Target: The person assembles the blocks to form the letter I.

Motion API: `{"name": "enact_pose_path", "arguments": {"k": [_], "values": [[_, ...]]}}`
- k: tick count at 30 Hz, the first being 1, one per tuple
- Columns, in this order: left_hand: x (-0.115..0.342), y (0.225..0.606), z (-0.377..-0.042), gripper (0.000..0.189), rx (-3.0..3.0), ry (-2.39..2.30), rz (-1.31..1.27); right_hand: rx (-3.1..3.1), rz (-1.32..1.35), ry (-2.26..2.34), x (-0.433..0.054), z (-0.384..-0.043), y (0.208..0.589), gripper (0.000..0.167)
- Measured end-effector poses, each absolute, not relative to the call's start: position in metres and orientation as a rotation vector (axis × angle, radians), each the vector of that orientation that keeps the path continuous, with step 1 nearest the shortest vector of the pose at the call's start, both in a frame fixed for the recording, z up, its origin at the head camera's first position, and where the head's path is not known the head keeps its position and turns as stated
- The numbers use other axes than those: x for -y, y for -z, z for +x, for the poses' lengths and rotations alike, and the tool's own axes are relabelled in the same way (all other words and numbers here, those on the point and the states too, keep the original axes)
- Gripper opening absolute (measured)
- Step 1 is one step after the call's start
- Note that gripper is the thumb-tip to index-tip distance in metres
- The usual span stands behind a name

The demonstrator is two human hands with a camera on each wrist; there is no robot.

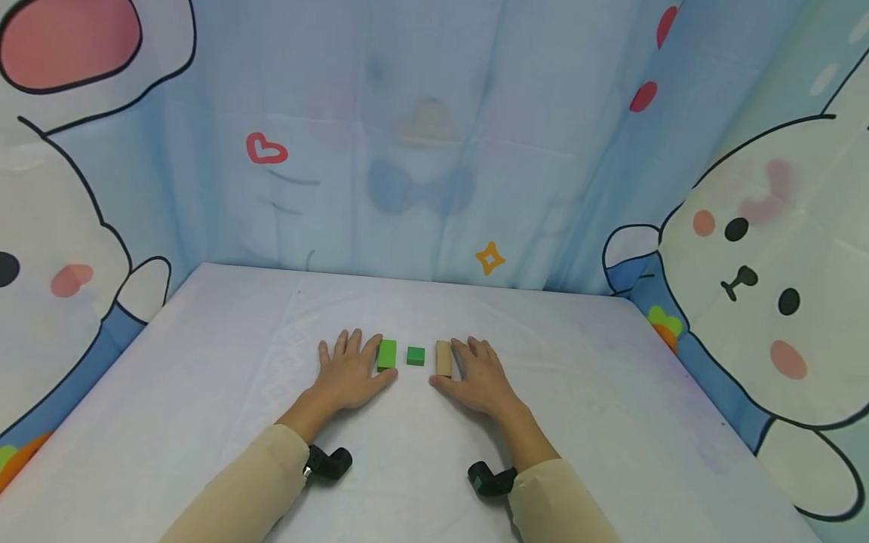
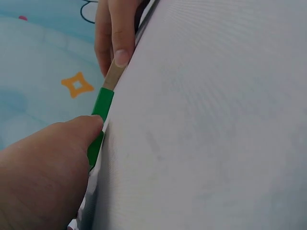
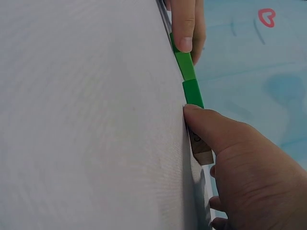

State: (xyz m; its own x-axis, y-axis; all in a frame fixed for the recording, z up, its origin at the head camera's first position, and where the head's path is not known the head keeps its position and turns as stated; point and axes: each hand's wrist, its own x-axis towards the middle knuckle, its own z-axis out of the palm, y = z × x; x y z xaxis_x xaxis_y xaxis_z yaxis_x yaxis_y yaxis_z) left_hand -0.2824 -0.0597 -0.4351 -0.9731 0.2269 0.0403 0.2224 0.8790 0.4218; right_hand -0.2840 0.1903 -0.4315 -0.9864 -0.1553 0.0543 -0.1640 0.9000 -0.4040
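Note:
In the head view, my left hand lies spread beside a light green block. Its index fingertip is right at the block's far left corner, and its thumb at the near end. My right hand mirrors this around a plain wooden block, index fingertip at the far right corner, thumb along the near end. Between these two blocks sits a smaller dark green block, apart from both. Seen from the right wrist, the thumb partly covers the wooden block, which bears a dark printed mark.
The blocks and hands are on a white-covered table. A blue curtain with cartoon prints hangs behind its far edge and along the sides. A small black device is strapped to the left wrist, another black device to the right.

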Motion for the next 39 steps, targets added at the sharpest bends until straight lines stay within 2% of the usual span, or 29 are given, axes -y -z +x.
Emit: {"name": "enact_pose_path", "arguments": {"k": [39], "values": [[0.057, 0.4359, -0.2813, 0.076, -3.075, -0.712, 0.352, 2.955, 0.212, -0.814, -0.1902, -0.2884, 0.4362, 0.084]]}}
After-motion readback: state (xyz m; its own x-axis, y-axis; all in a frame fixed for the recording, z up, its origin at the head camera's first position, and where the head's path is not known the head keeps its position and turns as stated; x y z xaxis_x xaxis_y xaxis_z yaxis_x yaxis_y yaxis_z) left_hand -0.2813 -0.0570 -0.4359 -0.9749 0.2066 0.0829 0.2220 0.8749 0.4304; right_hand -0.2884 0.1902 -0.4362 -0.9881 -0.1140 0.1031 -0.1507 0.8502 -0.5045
